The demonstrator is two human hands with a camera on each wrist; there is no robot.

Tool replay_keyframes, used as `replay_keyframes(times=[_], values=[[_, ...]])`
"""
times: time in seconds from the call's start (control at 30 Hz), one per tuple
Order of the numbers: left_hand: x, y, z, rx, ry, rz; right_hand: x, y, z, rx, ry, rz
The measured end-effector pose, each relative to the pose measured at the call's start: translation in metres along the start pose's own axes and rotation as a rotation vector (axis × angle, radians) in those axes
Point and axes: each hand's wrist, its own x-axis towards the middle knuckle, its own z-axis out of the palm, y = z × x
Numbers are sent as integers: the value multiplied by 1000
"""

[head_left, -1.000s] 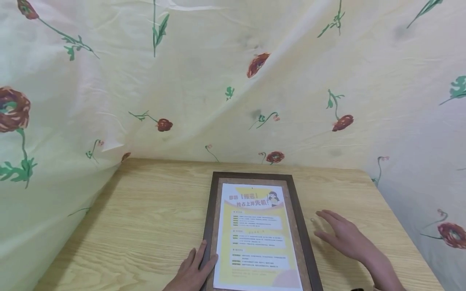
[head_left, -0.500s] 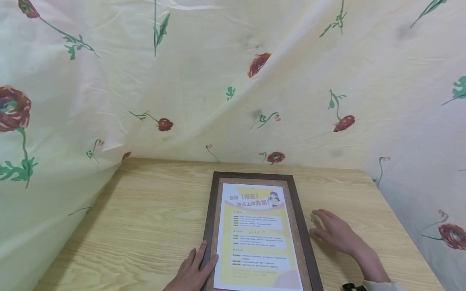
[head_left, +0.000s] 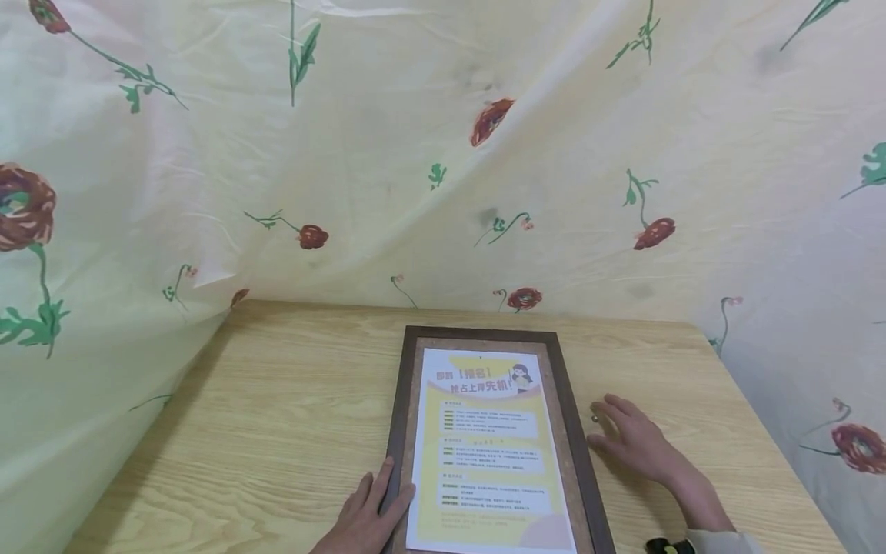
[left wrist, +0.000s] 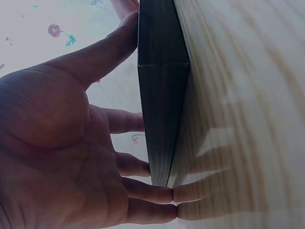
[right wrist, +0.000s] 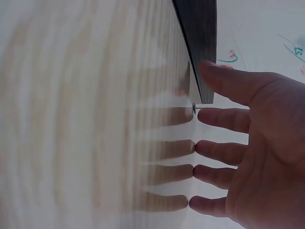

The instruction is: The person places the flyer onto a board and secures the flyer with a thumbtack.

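One framed poster (head_left: 487, 442), two hands flat

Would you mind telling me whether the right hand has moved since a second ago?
Yes. The right hand has slid left, closer to the picture frame's right edge, its fingers flat on the table.

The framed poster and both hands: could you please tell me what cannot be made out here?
- Poster: small print unreadable in the head view; its near end is cut off by the bottom edge.
- Left hand: wrist cut off there too.
- Small object at the right hand fingertips: too small to identify.
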Motion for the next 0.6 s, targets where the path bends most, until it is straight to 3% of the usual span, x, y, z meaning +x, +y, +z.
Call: replay_keyframes(times=[0.3, 0.6], values=[[-1, 1, -1, 6, 4, 8, -1, 3, 2, 17, 28, 21], [-1, 1, 0, 1, -6, 8, -3, 15, 8, 125, 70, 51]])
